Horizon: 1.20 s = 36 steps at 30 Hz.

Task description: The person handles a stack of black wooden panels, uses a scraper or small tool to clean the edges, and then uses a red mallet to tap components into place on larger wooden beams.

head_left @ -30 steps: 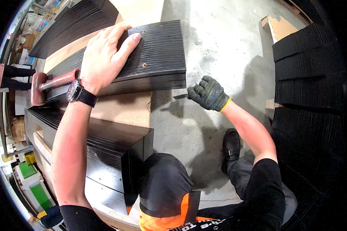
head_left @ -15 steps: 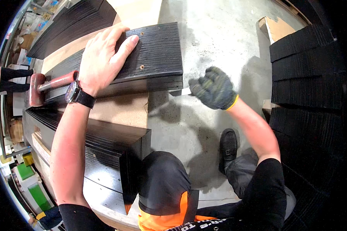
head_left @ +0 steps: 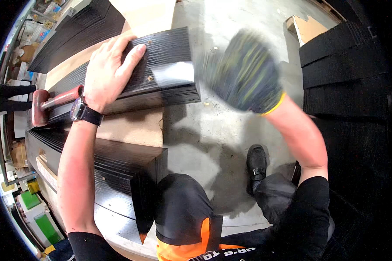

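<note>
My bare left hand (head_left: pixel 107 71), a watch at its wrist, lies on top of a stack of black grooved boards (head_left: pixel 170 56). Its fingers are stretched out and the thumb is spread toward the right end. Screw-like spots dot the top board. Beside the wrist, a mallet (head_left: pixel 41 107) with a red handle rests on the boards. Off the stack's right end hovers my right hand (head_left: pixel 250 71), in a dark green-striped glove with a yellow cuff. Motion smears its fingers, so I cannot make out whether it holds anything.
More black boards (head_left: pixel 80 35) are stacked at the far left, and another stack (head_left: pixel 122 174) sits near my knee. A dark pile (head_left: pixel 344 82) stands along the right, beside a cardboard piece (head_left: pixel 307 29). Shelving with small goods lines the left edge.
My right hand has moved up and looks larger and blurred. The flat, partly white piece that showed at its fingers is no longer visible. My left hand stays on the boards.
</note>
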Motion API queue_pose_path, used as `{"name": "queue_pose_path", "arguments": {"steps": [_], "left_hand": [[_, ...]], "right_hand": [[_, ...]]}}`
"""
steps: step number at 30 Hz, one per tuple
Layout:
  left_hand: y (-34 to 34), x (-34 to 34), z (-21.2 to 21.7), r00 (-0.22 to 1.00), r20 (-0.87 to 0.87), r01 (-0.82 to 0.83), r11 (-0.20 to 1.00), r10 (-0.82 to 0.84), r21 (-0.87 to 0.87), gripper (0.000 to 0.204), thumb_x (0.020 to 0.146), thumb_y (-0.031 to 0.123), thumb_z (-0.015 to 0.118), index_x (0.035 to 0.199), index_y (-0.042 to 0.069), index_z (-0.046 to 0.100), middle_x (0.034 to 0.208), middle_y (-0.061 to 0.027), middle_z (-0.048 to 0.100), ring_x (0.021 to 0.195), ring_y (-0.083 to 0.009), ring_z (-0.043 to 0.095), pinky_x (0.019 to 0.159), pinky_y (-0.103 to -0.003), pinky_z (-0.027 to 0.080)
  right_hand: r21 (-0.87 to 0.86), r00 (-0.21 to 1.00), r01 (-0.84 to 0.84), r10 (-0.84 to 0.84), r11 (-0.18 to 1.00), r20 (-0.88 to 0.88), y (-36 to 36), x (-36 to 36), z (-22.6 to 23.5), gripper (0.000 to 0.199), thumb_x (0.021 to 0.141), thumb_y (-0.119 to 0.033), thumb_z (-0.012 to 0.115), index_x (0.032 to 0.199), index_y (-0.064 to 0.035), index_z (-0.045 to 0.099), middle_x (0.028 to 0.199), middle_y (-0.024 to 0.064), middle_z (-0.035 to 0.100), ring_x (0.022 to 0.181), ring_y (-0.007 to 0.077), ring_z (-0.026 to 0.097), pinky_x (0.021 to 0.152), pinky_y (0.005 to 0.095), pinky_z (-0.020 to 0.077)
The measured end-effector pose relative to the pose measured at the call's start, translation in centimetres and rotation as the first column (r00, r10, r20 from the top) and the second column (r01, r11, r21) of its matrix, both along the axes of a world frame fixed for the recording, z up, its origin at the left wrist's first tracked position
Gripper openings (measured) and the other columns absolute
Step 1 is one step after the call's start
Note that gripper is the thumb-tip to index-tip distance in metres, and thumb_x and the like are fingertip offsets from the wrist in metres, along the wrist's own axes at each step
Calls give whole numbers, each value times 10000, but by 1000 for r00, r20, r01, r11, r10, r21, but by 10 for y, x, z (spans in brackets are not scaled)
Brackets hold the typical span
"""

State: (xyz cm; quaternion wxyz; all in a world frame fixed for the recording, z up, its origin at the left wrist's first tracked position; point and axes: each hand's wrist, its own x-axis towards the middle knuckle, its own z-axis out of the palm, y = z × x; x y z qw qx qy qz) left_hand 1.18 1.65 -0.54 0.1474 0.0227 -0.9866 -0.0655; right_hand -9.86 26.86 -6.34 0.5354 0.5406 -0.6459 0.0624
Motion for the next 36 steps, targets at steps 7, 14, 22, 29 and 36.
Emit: {"name": "queue_pose_path", "arguments": {"steps": [7, 14, 22, 29, 36], "left_hand": [[4, -5, -10, 1000, 22, -9, 999, 8, 35, 423, 942, 400, 502, 1138, 40, 606, 1066, -178, 624, 1014, -349, 572, 896, -413, 417], [-7, -3, -18, 989, -107, -65, 954, 101, 293, 443, 940, 204, 520, 1327, 6, 433, 1213, -189, 546, 1110, -296, 530, 997, -373, 386], [-26, -4, -15, 961, -135, -109, 778, 242, 619, 454, 1019, 298, 396, 1348, -14, 424, 1226, -148, 575, 1161, -218, 509, 1050, -335, 334], [-25, -8, -15, 985, 105, -168, 918, 139, 359, 517, 1016, 397, 392, 1170, -48, 605, 1137, -143, 639, 1078, -232, 562, 981, -319, 381], [-19, -3, -13, 970, 144, -236, 887, 194, 396, 503, 1022, 380, 392, 1168, -57, 594, 1127, -139, 627, 1080, -195, 547, 987, -301, 369]], "right_hand": [[-208, 994, 50, -29, 977, 103, -9, -23, 50, 239, 830, -260, 567, 1005, -116, 641, 831, 91, 596, 733, 262, 586, 620, 407, 459], [-3, 830, 67, -54, 998, 556, -67, 10, 44, 126, 744, -196, 578, 774, -107, 662, 719, 103, 633, 685, 268, 610, 650, 427, 446], [-673, 607, -20, 544, 739, 579, -55, -13, 21, 470, 808, -414, 651, 1067, -23, 643, 993, 159, 664, 982, 320, 619, 882, 429, 460], [-580, 248, 160, 536, 799, 807, -60, 113, -55, 731, 946, -498, 474, 1449, 6, 311, 1543, 210, 216, 1413, 325, 280, 1123, 466, 291], [-680, 373, -20, 637, 733, 675, -56, 148, -50, 757, 908, -455, 525, 1449, 21, 292, 1512, 240, 261, 1413, 387, 239, 1162, 487, 172]]}}
